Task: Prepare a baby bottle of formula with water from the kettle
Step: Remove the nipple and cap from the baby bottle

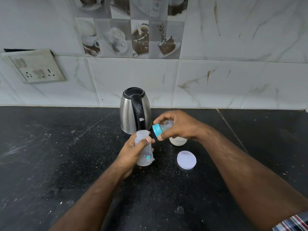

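1. The left hand [131, 151] held the baby bottle [144, 148] upright above the black worktop [50, 155], its grip closed round the clear body, thumb across the front and fingers behind.
2. The bottle's mouth was open, with no top on it. Whether its base touched the worktop could not be told.
3. The right hand [178, 126] held the bottle's top [160, 130], a blue screw ring with a clear cover, tipped on its side just to the right of the bottle's mouth. The grip was closed on it, thumb below and fingers over the top.
4. The steel kettle [135, 110] with its black handle and lid stood on the worktop just behind the bottle, near the tiled wall [233, 80].
5. A jar of pale powder [178, 141] stood open on the worktop, partly hidden under the right hand.
6. A round pale lid [186, 160] lay flat on the worktop, just in front of the jar and to the right of the bottle.
7. A switch and socket plate [35, 66] sat on the wall to the left, well apart from the kettle.
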{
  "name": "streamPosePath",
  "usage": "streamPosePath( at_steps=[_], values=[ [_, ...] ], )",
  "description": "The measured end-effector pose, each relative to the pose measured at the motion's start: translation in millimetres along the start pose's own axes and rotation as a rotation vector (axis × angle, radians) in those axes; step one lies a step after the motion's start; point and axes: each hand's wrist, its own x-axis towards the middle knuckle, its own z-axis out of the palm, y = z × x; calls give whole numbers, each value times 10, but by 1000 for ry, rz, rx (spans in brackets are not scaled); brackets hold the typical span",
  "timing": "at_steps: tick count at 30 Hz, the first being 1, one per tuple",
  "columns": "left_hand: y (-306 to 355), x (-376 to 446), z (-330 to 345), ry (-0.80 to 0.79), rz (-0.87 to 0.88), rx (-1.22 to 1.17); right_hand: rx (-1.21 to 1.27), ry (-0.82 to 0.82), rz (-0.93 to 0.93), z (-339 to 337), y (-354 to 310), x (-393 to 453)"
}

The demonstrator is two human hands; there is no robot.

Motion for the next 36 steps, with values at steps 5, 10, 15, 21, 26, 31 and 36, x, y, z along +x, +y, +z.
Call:
streamPosePath(
  at_steps=[5,10,15,21,26,31,36],
  values=[
    [21,25,29,-53,-21,-32,-53,-39,-22,287,214,-32],
    [-25,66,52,14,12,154,-199,-79,-15,460,292,-10],
    [-61,71,54,10,40,276,-218,-96,37,493,388,6],
    [-25,91,-3,33,74,297,-127,55,33,588,542,-10],
    [-87,86,-114,113,29,283,3,123,143,694,792,-49],
    [-147,15,-111,138,-38,277,-15,120,170,916,992,-47],
    [-253,-19,-169,150,-67,304,-34,83,218,1046,1111,-50]
  ],
)
